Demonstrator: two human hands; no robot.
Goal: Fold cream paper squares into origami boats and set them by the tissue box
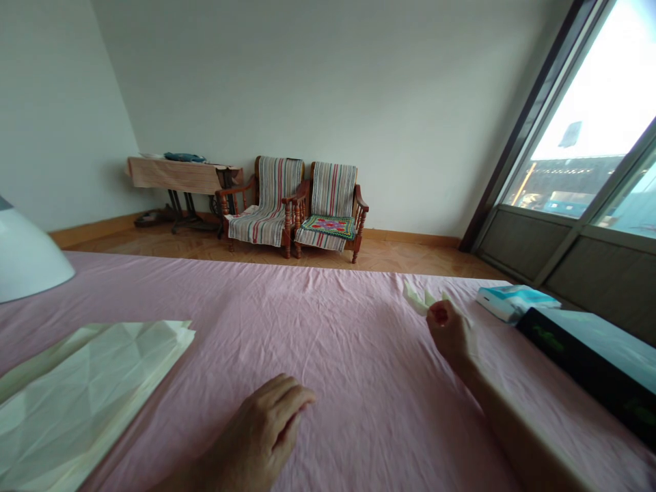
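My right hand (454,333) is closed at the far right part of the pink cloth, its fingers curled against a small pale green folded paper (417,298). Pointed tips of that paper stick out to the left of the fingers; the rest is hidden behind the hand. Nearer to me, my left hand (269,424) rests palm down over the cloth, fingers loosely bent and a gap showing above the thumb. Nothing is seen in it. Off to its left lies a stack of creased pale green paper sheets (102,383).
A pink cloth (338,328) covers the surface. On the right are a blue and white tissue pack (517,301) and a black-sided box (589,355). A white rounded object (31,256) stands at far left. Beyond are two wooden armchairs (279,205) and a cloth-covered table (174,174).
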